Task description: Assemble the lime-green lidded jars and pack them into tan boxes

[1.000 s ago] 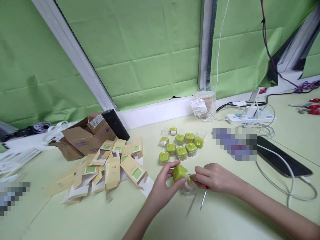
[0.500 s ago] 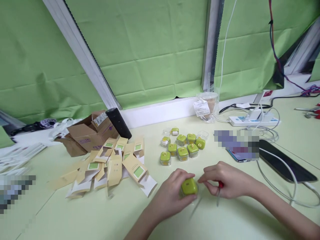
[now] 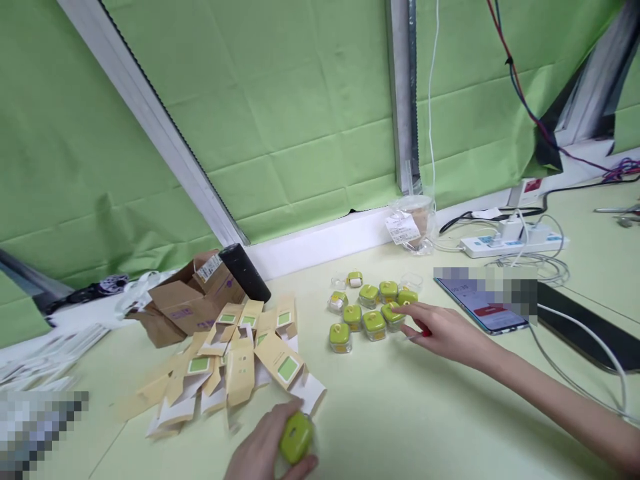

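My left hand (image 3: 267,443), at the lower middle, is closed around a green case (image 3: 297,437) with rounded corners. My right hand (image 3: 430,327) reaches out over the table to a cluster of similar cases. Its fingertips touch or almost touch one green case (image 3: 391,313) at the right of the cluster. A red-handled tool (image 3: 426,331) is tucked in the right hand's fingers, mostly hidden. Other green cases sit in clear boxes, among them a front one (image 3: 340,335) and one (image 3: 374,325) beside it. At the back a smaller green case (image 3: 355,280) shows a white part.
Opened cardboard sleeves (image 3: 240,373) lie piled on the left. Behind them stand a brown carton (image 3: 195,300) and a black cylinder (image 3: 245,273). A bagged cup (image 3: 417,223), a power strip (image 3: 515,243), a lit phone (image 3: 483,307), a dark phone (image 3: 580,327) and cables are at the right.
My left hand has moved left and nearer with its green case, away from the right hand. My right hand has gone forward to the cluster, still with the red-handled tool. The view has shifted.
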`<state>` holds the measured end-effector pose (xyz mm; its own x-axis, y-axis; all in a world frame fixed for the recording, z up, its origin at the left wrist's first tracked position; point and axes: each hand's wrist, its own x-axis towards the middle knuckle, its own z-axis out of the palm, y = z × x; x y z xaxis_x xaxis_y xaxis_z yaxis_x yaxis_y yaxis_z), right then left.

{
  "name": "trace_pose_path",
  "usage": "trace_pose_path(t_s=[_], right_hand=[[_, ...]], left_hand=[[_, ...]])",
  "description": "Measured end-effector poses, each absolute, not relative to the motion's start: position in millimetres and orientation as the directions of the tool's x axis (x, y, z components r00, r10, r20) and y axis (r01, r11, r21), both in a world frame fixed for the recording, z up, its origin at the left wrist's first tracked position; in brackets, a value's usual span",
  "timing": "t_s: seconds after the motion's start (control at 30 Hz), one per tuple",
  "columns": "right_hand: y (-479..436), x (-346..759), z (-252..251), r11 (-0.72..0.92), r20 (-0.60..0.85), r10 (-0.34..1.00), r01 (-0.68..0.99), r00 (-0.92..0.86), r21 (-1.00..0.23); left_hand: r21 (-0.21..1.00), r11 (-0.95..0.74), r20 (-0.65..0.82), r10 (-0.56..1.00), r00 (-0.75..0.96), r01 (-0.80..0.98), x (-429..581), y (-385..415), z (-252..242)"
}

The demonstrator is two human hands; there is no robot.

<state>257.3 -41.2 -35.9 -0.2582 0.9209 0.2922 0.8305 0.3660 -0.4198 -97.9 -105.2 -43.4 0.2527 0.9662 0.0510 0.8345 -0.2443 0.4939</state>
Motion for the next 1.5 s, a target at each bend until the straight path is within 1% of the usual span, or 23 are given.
trace_pose_path(t_s=[0.07,0.13,0.23,0.3,0.37,0.4,0.43,0.47,0.5,0.53,0.57,0.63,0.7,0.83,0.93,1.03,1.07,1.13,1.2,1.27,1.33,1.4,1.5], right_hand=[[-27,254,-39,0.279,0.262,0.947,0.878,-0.185,-0.389],[-15,250,-42,0.234,0.250,0.958,0.891,-0.142,-0.389],[-4,247,-46,0.219,0.247,0.961,0.888,-0.125,-0.405],[-4,249,-47,0.224,0.255,0.959,0.873,-0.120,-0.432],[-11,252,-45,0.245,0.261,0.956,0.846,-0.131,-0.473],[-16,253,-43,0.265,0.260,0.954,0.828,-0.150,-0.494],[-23,253,-42,0.289,0.257,0.950,0.809,-0.177,-0.511],[-29,252,-40,0.317,0.249,0.945,0.784,-0.212,-0.534],[-36,250,-38,0.345,0.238,0.938,0.748,-0.252,-0.567],[-43,247,-37,0.367,0.224,0.930,0.702,-0.292,-0.610],[-48,243,-36,0.381,0.210,0.921,0.648,-0.328,-0.659],[-57,234,-37,0.392,0.199,0.902,0.533,-0.384,-0.750],[-62,227,-42,0.395,0.205,0.889,0.459,-0.408,-0.796],[-66,221,-57,0.392,0.218,0.892,0.436,-0.396,-0.810],[-71,218,-65,0.421,0.291,0.894,0.418,-0.340,-0.805],[-76,218,-59,0.420,0.385,0.907,0.365,-0.168,-0.831],[-76,219,-54,0.398,0.392,0.916,0.337,-0.090,-0.853],[-76,221,-42,0.328,0.348,0.937,0.267,0.031,-0.906],[-76,223,-34,0.240,0.257,0.964,0.208,0.062,-0.948],[-77,222,-31,0.163,0.173,0.984,0.182,0.041,-0.970],[-78,219,-33,0.120,0.121,0.993,0.169,-0.006,-0.978],[-81,215,-35,0.106,0.098,0.993,0.134,-0.067,-0.985],[-85,215,-35,0.144,0.140,0.989,0.128,-0.045,-0.981]], left_hand=[[0.495,-0.055,0.009,0.998,0.058,0.867,-113,-102,-48],[0.512,0.027,0.033,0.998,-0.051,0.859,-118,-96,-53],[0.542,-0.017,0.164,0.983,-0.087,0.840,-120,-86,-57],[0.502,-0.054,0.259,0.962,-0.090,0.863,-121,-82,-57],[0.442,-0.070,0.389,0.913,-0.121,0.894,-116,-84,-54],[0.433,-0.087,0.456,0.880,-0.135,0.897,-109,-86,-52],[0.464,-0.113,0.500,0.852,-0.154,0.878,-97,-89,-51],[0.533,-0.170,0.494,0.858,-0.141,0.829,-81,-93,-51],[0.624,-0.236,0.430,0.900,-0.075,0.745,-62,-96,-51],[0.713,-0.267,0.332,0.943,0.022,0.649,-40,-97,-51],[0.782,-0.240,0.205,0.971,0.126,0.576,-19,-96,-51],[0.838,-0.147,-0.035,0.947,0.320,0.525,18,-88,-54],[0.858,-0.103,-0.107,0.922,0.371,0.502,41,-74,-57],[0.850,-0.145,-0.101,0.898,0.428,0.506,49,-56,-70],[0.839,-0.183,-0.072,0.895,0.439,0.512,46,-56,-79],[0.851,-0.188,-0.059,0.894,0.444,0.490,44,-59,-83],[0.865,-0.166,-0.069,0.896,0.440,0.474,43,-60,-84],[0.901,-0.086,-0.108,0.904,0.413,0.425,41,-61,-81],[0.938,-0.023,-0.114,0.921,0.373,0.345,38,-61,-74],[0.974,-0.027,-0.053,0.937,0.346,0.223,37,-63,-62],[0.998,-0.017,-0.010,0.922,0.386,0.066,41,-66,-48],[0.991,0.126,-0.088,0.884,0.458,-0.053,48,-71,-37],[0.899,0.345,-0.203,0.873,0.444,-0.269,57,-74,-27]])
